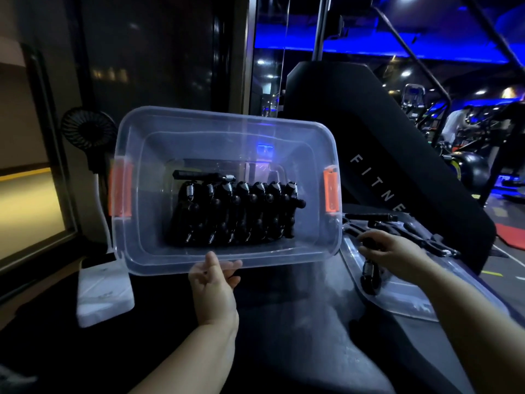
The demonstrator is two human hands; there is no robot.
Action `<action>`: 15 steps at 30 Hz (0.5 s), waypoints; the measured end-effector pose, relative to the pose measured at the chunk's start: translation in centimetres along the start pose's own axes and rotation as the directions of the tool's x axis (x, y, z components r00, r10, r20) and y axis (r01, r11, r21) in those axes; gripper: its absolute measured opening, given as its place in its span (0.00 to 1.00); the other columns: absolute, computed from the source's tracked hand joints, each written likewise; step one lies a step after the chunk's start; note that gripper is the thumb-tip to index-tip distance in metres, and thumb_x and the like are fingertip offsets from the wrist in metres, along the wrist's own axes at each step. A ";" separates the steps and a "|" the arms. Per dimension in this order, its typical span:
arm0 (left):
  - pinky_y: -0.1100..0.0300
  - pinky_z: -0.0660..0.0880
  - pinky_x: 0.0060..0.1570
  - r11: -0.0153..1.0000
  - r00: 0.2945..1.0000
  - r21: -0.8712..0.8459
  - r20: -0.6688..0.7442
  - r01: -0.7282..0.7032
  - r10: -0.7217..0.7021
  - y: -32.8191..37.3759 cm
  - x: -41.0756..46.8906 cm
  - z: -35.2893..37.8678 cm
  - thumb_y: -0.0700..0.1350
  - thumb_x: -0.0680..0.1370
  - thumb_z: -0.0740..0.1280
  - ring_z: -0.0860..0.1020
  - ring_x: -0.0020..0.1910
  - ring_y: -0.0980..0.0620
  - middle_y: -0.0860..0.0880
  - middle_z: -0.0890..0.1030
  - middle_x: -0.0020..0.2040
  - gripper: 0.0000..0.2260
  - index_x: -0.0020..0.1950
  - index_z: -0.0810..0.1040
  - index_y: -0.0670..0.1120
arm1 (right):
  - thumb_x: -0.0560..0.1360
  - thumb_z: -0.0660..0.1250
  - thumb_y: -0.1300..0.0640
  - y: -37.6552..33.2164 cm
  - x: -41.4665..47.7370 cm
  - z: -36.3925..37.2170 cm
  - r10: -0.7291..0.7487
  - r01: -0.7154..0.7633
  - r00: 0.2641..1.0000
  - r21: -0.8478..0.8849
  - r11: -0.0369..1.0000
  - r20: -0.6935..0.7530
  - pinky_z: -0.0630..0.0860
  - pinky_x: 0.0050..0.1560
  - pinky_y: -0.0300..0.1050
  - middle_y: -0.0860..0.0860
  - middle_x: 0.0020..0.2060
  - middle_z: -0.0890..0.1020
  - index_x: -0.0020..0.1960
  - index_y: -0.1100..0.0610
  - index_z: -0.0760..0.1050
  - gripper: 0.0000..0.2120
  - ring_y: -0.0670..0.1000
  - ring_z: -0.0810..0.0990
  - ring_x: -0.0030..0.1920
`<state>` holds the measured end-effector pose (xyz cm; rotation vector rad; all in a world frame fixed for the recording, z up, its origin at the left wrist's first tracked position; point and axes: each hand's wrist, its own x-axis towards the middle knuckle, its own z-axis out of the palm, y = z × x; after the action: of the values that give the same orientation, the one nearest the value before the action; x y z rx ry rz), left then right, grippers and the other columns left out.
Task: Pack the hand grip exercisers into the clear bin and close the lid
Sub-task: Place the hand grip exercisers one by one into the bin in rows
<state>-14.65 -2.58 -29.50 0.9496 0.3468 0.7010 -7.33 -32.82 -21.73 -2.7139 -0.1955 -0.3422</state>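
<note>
Packed hand grip exercisers stand in a tight row low in the clear bin, one more laid across the row's top left; bin looks tipped w/ its open mouth toward the person. Left hand pinches the near rim at mid-length, thumb & fingers closed on it. Right hand is wrapped round the next exerciser, which rests on the lid lying just right of the bin. Loose exercisers sit further back on the lid. Prob best: keep the bin's tilt steady so the row doesn't slump, bring the piece in spring-end up like the rest, slot it at the row's right end where floor shows. Orange latches are open; lid can't go on till it's cleared
</note>
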 end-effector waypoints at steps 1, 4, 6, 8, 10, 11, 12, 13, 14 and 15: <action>0.60 0.73 0.38 1.000 1.000 0.002 -0.002 -0.003 0.003 0.0 0.0 0.0 0.54 0.82 0.58 0.83 0.37 0.57 0.52 0.83 0.32 0.09 0.50 0.69 0.48 | 0.73 0.69 0.43 -0.2 0.0 -0.2 -0.002 0.004 0.998 -0.022 1.000 0.062 0.73 0.42 0.42 0.44 0.44 0.81 0.54 0.40 0.76 0.10 0.46 0.79 0.43; 0.61 0.73 0.37 1.000 1.000 -0.001 -0.007 0.000 0.000 0.1 0.0 0.0 0.54 0.82 0.58 0.83 0.36 0.57 0.52 0.83 0.32 0.08 0.49 0.68 0.50 | 0.75 0.65 0.42 -0.8 -0.3 -0.6 -0.023 0.055 0.985 -0.184 0.981 0.172 0.75 0.45 0.45 0.44 0.42 0.82 0.51 0.41 0.73 0.07 0.47 0.79 0.41; 0.61 0.73 0.37 1.000 1.000 -0.006 -0.006 0.002 -0.002 0.1 0.1 0.0 0.53 0.82 0.58 0.83 0.36 0.57 0.53 0.83 0.32 0.08 0.49 0.68 0.50 | 0.75 0.64 0.42 -1.0 -0.6 -0.9 -0.051 0.087 0.988 -0.253 0.964 0.146 0.76 0.45 0.47 0.46 0.41 0.82 0.50 0.45 0.73 0.08 0.49 0.80 0.41; 0.61 0.73 0.37 1.000 1.000 -0.008 -0.006 -0.003 0.003 0.1 0.0 0.0 0.53 0.82 0.58 0.83 0.36 0.58 0.54 0.83 0.31 0.08 0.48 0.68 0.50 | 0.74 0.65 0.42 -1.1 -0.9 -1.2 -0.066 0.082 0.995 -0.255 0.964 0.070 0.74 0.41 0.47 0.47 0.38 0.81 0.47 0.46 0.72 0.09 0.50 0.78 0.38; 0.61 0.73 0.38 1.000 1.000 -0.009 -0.009 -0.007 0.007 0.1 0.0 0.0 0.53 0.82 0.58 0.83 0.36 0.58 0.55 0.82 0.31 0.07 0.48 0.67 0.52 | 0.73 0.67 0.42 -1.3 -1.2 -1.4 -0.064 0.065 0.998 -0.237 0.969 0.014 0.71 0.37 0.46 0.47 0.36 0.79 0.45 0.47 0.71 0.10 0.49 0.77 0.36; 0.61 0.73 0.38 1.000 1.000 -0.009 -0.010 -0.008 0.008 0.0 0.0 0.0 0.53 0.82 0.58 0.83 0.36 0.58 0.55 0.82 0.31 0.07 0.48 0.67 0.52 | 0.73 0.68 0.41 -1.3 -1.3 -1.3 -0.062 0.060 0.998 -0.239 0.969 0.000 0.70 0.33 0.45 0.46 0.35 0.78 0.44 0.48 0.71 0.12 0.48 0.76 0.35; 0.61 0.72 0.38 1.000 1.000 -0.008 -0.011 -0.010 0.010 0.0 0.0 0.0 0.54 0.82 0.58 0.83 0.36 0.58 0.55 0.82 0.31 0.07 0.48 0.67 0.52 | 0.71 0.69 0.41 -1.4 -1.4 -1.3 -0.058 0.055 0.998 -0.238 0.970 -0.005 0.68 0.30 0.43 0.46 0.34 0.78 0.42 0.48 0.70 0.13 0.46 0.76 0.33; 0.61 0.72 0.38 1.000 1.000 -0.007 -0.011 -0.011 0.011 0.0 0.0 0.1 0.54 0.82 0.58 0.83 0.36 0.58 0.55 0.82 0.31 0.07 0.48 0.67 0.52 | 0.70 0.70 0.40 -1.4 -1.5 -1.2 -0.045 0.041 0.999 -0.219 0.975 -0.011 0.66 0.27 0.39 0.45 0.32 0.78 0.40 0.49 0.70 0.14 0.43 0.76 0.30; 0.61 0.72 0.38 1.000 1.000 -0.005 -0.010 -0.012 0.012 0.0 0.0 0.1 0.54 0.82 0.58 0.83 0.36 0.58 0.55 0.83 0.31 0.07 0.48 0.67 0.52 | 0.69 0.72 0.40 -1.5 -1.6 -1.3 -0.036 0.035 0.999 -0.210 0.977 -0.002 0.66 0.24 0.35 0.45 0.31 0.78 0.39 0.49 0.70 0.15 0.40 0.76 0.27; 0.61 0.73 0.38 1.000 1.000 -0.004 -0.007 -0.012 0.012 -0.1 0.0 0.0 0.54 0.82 0.58 0.83 0.36 0.58 0.55 0.83 0.31 0.07 0.48 0.67 0.52 | 0.67 0.73 0.40 -1.5 -1.6 -1.3 -0.041 0.045 0.999 -0.202 0.978 0.023 0.69 0.25 0.34 0.46 0.31 0.78 0.39 0.49 0.70 0.16 0.40 0.77 0.27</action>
<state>-14.58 -2.59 -29.53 0.9463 0.3463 0.7163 -9.40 -32.13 -20.47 -2.9188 -0.2373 -0.3670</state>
